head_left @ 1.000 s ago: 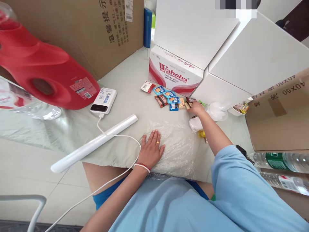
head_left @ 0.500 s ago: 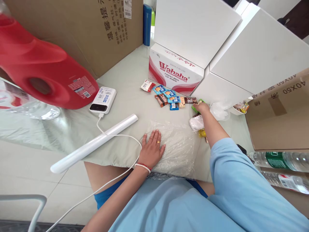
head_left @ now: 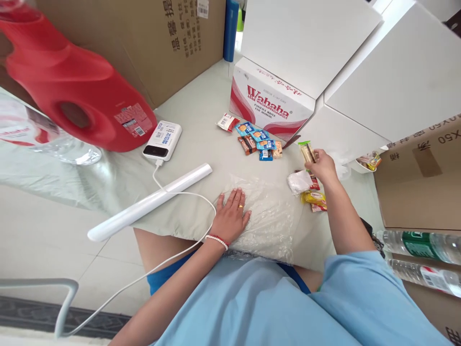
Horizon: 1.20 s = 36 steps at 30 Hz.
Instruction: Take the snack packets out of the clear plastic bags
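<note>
Now our right hand (head_left: 324,166) pinches snack stick (head_left: 307,152), long axis toward 11 o'clock, green end away. Left hand (head_left: 230,218) flat, fingers spread on plastic bag (head_left: 270,216); clear cloth at 12.

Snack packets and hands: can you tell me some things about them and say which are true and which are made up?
1. The right hand holds a small green-topped snack packet. True.
2. The left hand grips the white tube. False: it lies flat on the clear plastic bag, apart from the tube.
3. The white power bank has a white cable plugged into it. True.
4. The blue snack packets lie inside the clear plastic bag. False: they lie on the cloth in front of the Wahaha box.
5. The red detergent jug stands to the right of the Wahaha box. False: it is far to the left.
</note>
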Available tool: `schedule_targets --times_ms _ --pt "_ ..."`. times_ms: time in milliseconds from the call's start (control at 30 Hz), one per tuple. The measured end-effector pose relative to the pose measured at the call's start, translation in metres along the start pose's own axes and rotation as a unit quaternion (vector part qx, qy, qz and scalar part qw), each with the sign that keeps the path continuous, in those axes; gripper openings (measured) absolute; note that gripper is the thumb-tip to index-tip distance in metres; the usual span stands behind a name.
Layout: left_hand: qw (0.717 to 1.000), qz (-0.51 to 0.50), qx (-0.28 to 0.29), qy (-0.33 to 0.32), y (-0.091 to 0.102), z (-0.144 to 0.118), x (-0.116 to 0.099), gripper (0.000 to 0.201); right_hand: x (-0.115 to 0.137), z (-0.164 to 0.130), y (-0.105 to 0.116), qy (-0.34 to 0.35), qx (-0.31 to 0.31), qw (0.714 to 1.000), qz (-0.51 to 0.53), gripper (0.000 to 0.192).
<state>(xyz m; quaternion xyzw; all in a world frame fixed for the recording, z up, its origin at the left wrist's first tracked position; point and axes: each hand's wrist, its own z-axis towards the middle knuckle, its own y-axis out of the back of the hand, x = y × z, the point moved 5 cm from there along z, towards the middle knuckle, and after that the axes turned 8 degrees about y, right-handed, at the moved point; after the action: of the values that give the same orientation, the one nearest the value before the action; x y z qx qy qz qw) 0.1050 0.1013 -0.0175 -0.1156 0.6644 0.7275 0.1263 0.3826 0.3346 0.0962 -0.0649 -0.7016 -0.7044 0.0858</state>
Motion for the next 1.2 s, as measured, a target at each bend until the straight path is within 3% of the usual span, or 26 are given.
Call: schedule_targets --times_ms 67,167,233,333,433,767,933,1200 --pt "1.0 0.0 0.004 0.001 0.001 0.0 0.0 0.062 0.02 -0.046 -0.002 0.108 0.031 0.99 0.09 0.074" --pt "1.0 -0.001 0.012 0.003 0.002 0.0 0.001 0.061 0.056 -0.119 -0.026 0.238 0.151 0.946 0.159 0.069" --pt "1.0 -0.005 0.018 0.005 0.003 0.0 0.002 0.06 0.077 -0.156 -0.047 0.285 0.214 0.921 0.155 0.069" --pt "1.0 -0.016 0.02 0.006 0.003 0.001 0.004 0.059 0.093 -0.185 -0.074 0.294 0.258 0.916 0.091 0.069" --pt "1.0 -0.026 0.014 0.005 0.003 0.001 0.005 0.059 0.095 -0.191 -0.084 0.285 0.249 0.925 0.044 0.066" --pt "0.998 -0.048 0.008 0.029 0.003 0.003 0.009 0.059 0.1 -0.199 -0.084 0.225 0.219 0.949 -0.006 0.055" --pt "0.998 -0.056 -0.001 0.029 0.002 0.002 0.01 0.059 0.105 -0.202 -0.084 0.238 0.223 0.945 -0.027 0.048" --pt "0.995 -0.089 -0.005 0.036 0.0 0.001 0.018 0.062 0.101 -0.201 -0.072 0.271 0.193 0.943 -0.013 0.053"
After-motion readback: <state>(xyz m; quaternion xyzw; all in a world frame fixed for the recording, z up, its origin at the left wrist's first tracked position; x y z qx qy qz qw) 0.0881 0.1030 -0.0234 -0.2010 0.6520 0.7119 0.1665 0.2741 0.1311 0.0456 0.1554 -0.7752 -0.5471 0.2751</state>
